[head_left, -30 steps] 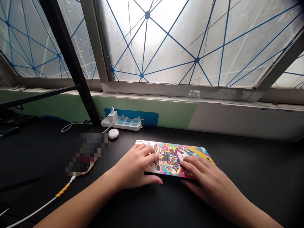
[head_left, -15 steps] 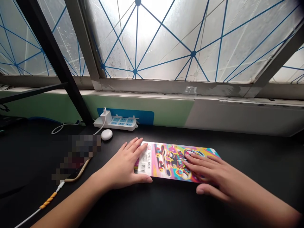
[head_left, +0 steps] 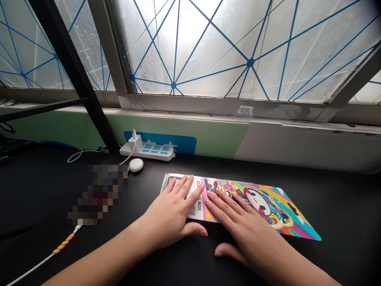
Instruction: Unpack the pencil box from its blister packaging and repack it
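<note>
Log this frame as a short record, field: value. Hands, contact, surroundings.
left hand: palm down, fingers spread over left end of printed card
right hand: palm down on card, thumb apart
card: bright cartoon print, "BOX" readable
past card's left edge: pale rim, probably a box
surface: black table
back: white power strip, charger plugged in
near strip: rounded white object
left: pixelated item, white cable with orange wrap
</note>
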The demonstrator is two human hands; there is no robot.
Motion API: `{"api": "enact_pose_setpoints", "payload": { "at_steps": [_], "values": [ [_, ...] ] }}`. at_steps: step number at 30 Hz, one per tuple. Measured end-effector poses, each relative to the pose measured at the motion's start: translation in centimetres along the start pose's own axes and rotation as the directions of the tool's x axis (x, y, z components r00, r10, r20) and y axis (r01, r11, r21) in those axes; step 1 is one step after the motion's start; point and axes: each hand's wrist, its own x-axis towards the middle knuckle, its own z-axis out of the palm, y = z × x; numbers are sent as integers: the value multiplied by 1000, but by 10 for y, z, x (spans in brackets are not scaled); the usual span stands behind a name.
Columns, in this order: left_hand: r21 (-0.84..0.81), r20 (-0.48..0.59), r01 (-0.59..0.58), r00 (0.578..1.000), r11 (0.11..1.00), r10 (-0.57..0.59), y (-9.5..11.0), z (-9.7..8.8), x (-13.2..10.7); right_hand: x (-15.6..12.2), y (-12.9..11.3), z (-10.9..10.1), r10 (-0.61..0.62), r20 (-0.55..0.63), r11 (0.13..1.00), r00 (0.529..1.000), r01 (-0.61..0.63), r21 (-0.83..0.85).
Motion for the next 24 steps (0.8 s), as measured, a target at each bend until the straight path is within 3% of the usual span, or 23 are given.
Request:
{"api": "enact_pose_setpoints", "payload": {
  "at_steps": [7,15,20,24],
  "values": [
    [34,-39,-8,999,999,10,-7,4,-3,-10,15,-5,-24,-52,997,998,20,-77],
    [9,-31,-15,999,1000,15,-11,-10,-7,-1,7,-11,59,-120,997,991,-64,-39],
    [8,-55,75,996,997,-75,-17,-19,-6,-18,18,-20,96,-126,987,987,-110,-115],
    [60,-169,196,968,979,-184,-23,-22,-7,-32,33,-10,53,-128,982,990,-75,-176]
  ]
}}
